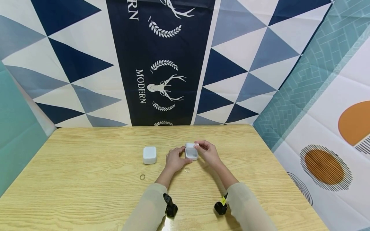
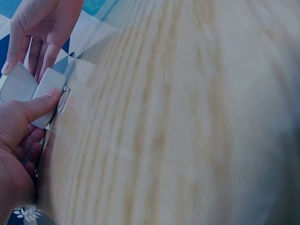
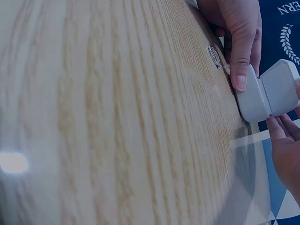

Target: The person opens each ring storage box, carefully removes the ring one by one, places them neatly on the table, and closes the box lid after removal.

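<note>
A small white ring box (image 1: 191, 153) stands with its lid raised on the table. My left hand (image 1: 175, 160) grips its base from the left, thumb across the near side and fingers behind. On the right, my right hand (image 1: 208, 153) pinches the raised lid (image 3: 280, 86) between thumb and fingers. Just in front of the box lies a ring (image 1: 187, 170), which looks studded with small stones in the right wrist view. The inside of the box looks pale in the head view, with nothing visible in it.
Farther left sits a second white box (image 1: 149, 155), closed. A gold-coloured ring (image 1: 142, 177) lies in front of it. The wooden table (image 1: 86, 192) ends at a patterned cloth backdrop (image 1: 162, 64) at the back.
</note>
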Demonstrator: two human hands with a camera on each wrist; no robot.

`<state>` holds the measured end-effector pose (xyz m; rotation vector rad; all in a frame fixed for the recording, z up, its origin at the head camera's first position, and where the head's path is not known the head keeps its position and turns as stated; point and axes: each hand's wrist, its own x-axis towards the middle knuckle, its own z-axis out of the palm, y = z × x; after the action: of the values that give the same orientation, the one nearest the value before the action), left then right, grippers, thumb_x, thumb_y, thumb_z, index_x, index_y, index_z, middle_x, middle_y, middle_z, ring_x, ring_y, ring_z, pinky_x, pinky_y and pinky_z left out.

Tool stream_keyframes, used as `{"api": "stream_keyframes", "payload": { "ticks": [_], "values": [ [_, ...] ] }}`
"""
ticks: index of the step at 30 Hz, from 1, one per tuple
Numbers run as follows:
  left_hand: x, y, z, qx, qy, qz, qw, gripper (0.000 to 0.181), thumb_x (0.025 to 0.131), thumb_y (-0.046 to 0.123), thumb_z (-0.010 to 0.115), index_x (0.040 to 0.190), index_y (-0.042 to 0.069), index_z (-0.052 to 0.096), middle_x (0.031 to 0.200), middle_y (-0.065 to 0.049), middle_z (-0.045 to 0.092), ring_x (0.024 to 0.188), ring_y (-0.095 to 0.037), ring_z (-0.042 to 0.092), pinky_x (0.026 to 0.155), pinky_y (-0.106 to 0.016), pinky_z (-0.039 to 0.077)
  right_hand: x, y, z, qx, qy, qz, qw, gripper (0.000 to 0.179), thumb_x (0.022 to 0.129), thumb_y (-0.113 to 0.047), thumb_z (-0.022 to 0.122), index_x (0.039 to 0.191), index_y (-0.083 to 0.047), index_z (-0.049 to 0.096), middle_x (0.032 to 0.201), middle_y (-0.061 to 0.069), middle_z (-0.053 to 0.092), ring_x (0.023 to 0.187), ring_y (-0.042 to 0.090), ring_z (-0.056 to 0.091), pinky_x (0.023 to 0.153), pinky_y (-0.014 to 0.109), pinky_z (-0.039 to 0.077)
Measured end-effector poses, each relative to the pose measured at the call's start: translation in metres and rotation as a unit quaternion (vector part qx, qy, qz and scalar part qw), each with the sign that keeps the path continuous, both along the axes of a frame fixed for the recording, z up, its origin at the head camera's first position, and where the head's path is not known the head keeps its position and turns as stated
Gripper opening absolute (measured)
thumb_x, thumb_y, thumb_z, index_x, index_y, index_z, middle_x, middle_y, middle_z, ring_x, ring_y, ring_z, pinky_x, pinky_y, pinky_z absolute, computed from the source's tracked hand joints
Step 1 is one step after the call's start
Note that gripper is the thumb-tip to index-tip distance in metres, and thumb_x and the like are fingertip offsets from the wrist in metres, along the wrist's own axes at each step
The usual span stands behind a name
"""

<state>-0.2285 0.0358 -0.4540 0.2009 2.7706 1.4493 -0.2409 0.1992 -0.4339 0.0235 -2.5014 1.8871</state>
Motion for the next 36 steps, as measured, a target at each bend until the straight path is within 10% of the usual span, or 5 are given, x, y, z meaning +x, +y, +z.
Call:
{"api": "stream_keyframes", "payload": {
  "ticks": [36],
  "values": [
    [-0.0013, 0.0008, -0.0018, 0.000, 0.003, 0.002, 1.0000, 0.068, 0.071, 0.030, 0.081, 0.129, 0.006, 0.056, 0.126, -0.009, 0.061, 0.109, -0.029, 0.051, 0.098, -0.045, 0.033, -0.0002, 0.0051, 0.0041, 0.007, -0.004, 0.037, 0.9993, 0.031, 0.089, -0.010, 0.063, 0.116, 0.005, 0.059, 0.117, 0.022, 0.063, 0.094, 0.007, 0.062, 0.080, 0.017, 0.050]
  ]
}}
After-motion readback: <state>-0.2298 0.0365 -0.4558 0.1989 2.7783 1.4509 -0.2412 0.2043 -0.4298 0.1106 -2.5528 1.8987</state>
